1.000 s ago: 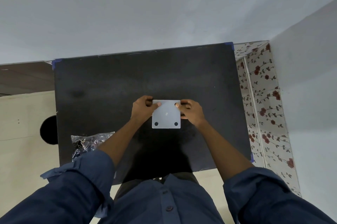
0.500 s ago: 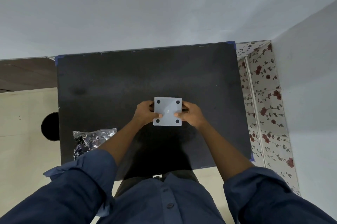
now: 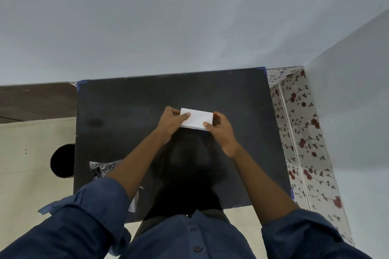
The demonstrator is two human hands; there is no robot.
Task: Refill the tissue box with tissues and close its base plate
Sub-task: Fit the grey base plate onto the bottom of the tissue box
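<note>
Head view: white tissue box (image 3: 196,119) tilted, plain face up.

tissue box (image 3: 196,119) over mat (image 3: 130,111) centre, between left hand (image 3: 171,123) and right hand (image 3: 221,132), plastic bag (image 3: 101,169) near-left on mat

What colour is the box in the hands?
White. The tissue box, seen in the head view, is plain white against the black mat.

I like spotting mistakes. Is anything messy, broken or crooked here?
Nothing looks broken or spilled. Both hands, left and right, hold the white box over the black mat. A crinkly plastic packet lies partly under the left arm.
</note>
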